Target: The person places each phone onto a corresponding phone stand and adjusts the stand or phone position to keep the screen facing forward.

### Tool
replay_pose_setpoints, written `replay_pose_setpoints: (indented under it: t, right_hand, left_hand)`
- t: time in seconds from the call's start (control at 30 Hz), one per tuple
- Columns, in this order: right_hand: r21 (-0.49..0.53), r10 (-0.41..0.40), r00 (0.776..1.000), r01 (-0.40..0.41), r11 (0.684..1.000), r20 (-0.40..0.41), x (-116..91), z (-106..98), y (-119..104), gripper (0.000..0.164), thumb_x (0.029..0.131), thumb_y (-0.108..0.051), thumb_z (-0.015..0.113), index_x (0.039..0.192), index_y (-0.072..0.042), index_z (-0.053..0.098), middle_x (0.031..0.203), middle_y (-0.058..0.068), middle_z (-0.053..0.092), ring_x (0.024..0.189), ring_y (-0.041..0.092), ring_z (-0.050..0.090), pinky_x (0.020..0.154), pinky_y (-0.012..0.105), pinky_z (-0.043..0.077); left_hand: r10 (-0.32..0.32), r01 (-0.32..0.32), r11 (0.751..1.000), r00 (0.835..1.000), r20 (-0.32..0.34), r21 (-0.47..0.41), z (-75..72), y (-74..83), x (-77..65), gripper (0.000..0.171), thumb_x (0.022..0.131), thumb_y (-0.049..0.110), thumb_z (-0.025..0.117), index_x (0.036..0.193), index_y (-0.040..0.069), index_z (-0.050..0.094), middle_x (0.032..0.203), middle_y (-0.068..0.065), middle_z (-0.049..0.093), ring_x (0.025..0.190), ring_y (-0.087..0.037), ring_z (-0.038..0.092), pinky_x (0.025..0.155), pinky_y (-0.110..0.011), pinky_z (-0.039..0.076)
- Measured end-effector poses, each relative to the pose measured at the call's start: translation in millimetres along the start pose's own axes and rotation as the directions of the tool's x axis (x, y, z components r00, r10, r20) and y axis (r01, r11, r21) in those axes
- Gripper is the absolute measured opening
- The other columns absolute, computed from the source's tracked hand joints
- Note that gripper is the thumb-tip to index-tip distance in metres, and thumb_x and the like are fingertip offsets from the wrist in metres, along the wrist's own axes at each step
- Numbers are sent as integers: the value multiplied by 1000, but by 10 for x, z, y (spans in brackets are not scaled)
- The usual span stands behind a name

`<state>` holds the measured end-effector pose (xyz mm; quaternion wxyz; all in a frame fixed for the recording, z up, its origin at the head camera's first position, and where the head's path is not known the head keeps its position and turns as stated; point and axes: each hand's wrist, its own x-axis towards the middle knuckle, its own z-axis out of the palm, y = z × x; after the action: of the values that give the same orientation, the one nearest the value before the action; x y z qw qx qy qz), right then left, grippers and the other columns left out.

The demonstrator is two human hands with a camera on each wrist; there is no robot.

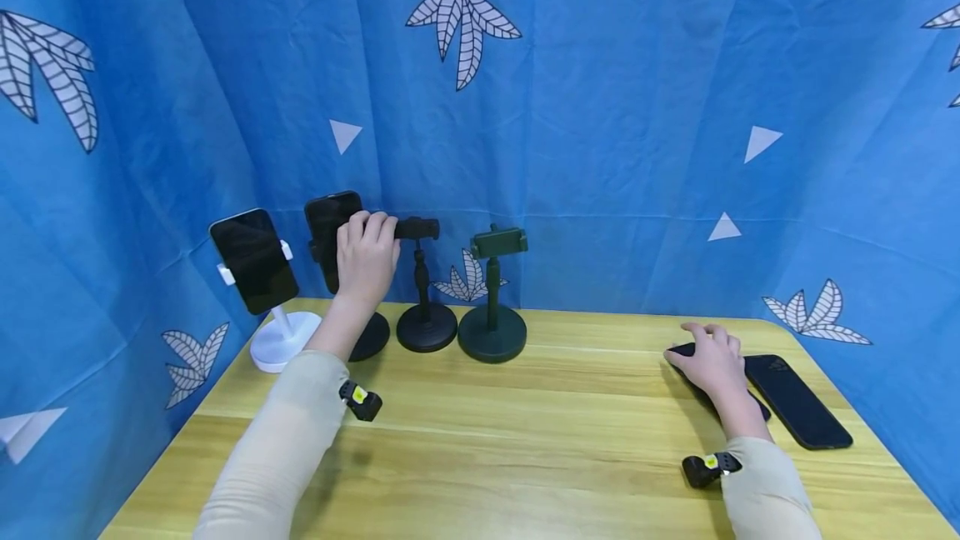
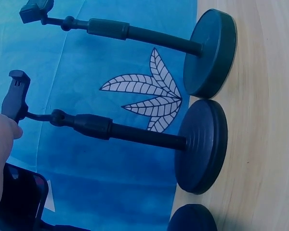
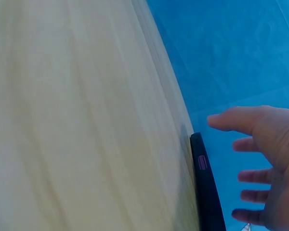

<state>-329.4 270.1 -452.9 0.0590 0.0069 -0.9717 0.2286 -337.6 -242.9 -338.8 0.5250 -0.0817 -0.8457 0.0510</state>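
Black stand (image 2: pixel 111 129): upright on the counter (image 1: pixel 585 423), just beside the green stand (image 1: pixel 492 307); its clamp (image 1: pixel 418 229) bears no phone.
Left hand (image 1: pixel 367 252): pinching the clamp's left end; a steady grip should stop the head swivelling or the base sliding.
Phone under reach (image 3: pixel 209 192): lying on the counter's right side, well apart from the stands.
Right hand (image 1: pixel 716 361): fingers spread over that phone; best to take both long edges evenly before lifting.
Other phone (image 1: pixel 798 402): flat, just beside.
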Motion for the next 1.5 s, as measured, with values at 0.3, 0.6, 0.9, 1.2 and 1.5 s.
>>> replay_pose_setpoints:
  t: [0.3,0.6,0.9,1.2,1.5]
  right_hand:
    - [-77,55,990,-45,996,133,11,-43,12,70,89,-36,63,144,1,38,140,43,24,127,65,17,95,73,26]
    - [-121,53,984,-32,992,171,15,-67,-1,62,92,-32,59,141,1,42,138,43,28,125,65,21,95,72,27]
    - [-155,71,970,-35,987,233,28,-106,4,68,88,-38,59,142,0,41,136,43,31,119,65,30,89,70,32]
    - [-180,82,960,-34,983,267,64,-127,18,71,86,-40,61,142,-2,42,135,44,32,116,65,33,86,71,34]
    - [-181,78,972,-38,983,221,79,-95,36,72,85,-41,64,139,0,43,130,45,34,113,64,34,85,72,33]
  left_hand:
    - [-6,6,1000,999,34,6,-42,15,14,29,91,21,68,115,4,67,115,-12,65,110,-32,51,88,-46,42]
    - [-9,9,1000,1000,17,-6,-22,11,-1,30,89,21,71,114,3,68,114,-13,66,109,-32,51,88,-46,43]
    - [-16,17,1000,999,31,-19,-37,18,-6,30,91,21,69,115,3,67,115,-13,65,110,-32,50,90,-46,42]
    - [-12,12,1000,1000,6,-16,-34,23,-11,30,89,20,71,114,3,68,114,-13,66,109,-32,51,88,-46,42]
    - [-13,13,1000,1000,-2,-17,-31,26,-5,29,90,21,70,113,3,68,113,-13,66,108,-32,51,87,-46,42]
